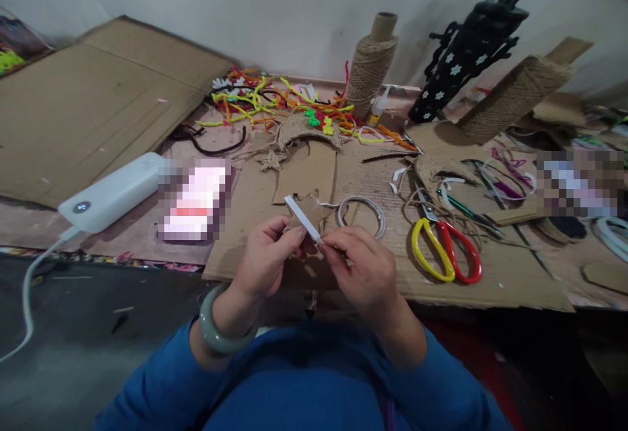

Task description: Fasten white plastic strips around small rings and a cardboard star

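Observation:
My left hand (269,254) is closed, thumb and fingers pinching a small brown cardboard piece (321,212) with pointed edges, partly hidden by my fingers. Across it lies a flat white strip of tape (301,216), slanting down to the right. The fingertips of my right hand (366,264) are pinched at the strip's lower end. Just beyond my right hand, a roll of white tape (363,217) lies flat on the corrugated cardboard sheet (373,179). Further back are a twine-wrapped star (271,161) and a twine-covered arch (307,131) with small coloured flowers.
Scissors (444,251) with yellow and red handles lie right of my hands, near another twine arch (441,166). Twine spools (373,68) and a black flowered holder (456,58) stand behind. Leftward are a blurred-out phone (196,199), a white corded device (118,192) and large cardboard (98,104).

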`<control>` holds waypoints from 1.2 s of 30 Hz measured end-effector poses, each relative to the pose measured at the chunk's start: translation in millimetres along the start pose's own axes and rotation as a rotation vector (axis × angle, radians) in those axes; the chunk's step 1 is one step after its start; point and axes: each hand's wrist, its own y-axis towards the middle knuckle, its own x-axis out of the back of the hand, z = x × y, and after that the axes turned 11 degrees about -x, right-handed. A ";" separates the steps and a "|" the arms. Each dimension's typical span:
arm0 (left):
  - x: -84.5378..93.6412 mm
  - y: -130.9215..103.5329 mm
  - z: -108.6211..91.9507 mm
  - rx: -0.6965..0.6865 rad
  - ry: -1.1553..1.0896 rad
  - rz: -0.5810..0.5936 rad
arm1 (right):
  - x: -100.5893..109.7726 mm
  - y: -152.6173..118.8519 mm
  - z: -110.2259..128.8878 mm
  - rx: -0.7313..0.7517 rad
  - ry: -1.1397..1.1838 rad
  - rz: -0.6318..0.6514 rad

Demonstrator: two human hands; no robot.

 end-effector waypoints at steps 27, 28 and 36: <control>-2.1 0.3 1.5 0.009 0.042 -0.020 | 1.6 -0.4 -1.2 -0.047 -0.017 0.024; -2.4 0.0 1.3 0.012 0.047 -0.026 | 1.1 -1.2 -2.2 -0.051 -0.021 0.022; 0.1 -1.7 3.1 0.034 0.068 -0.013 | -2.6 -2.6 -3.6 -0.068 0.022 0.071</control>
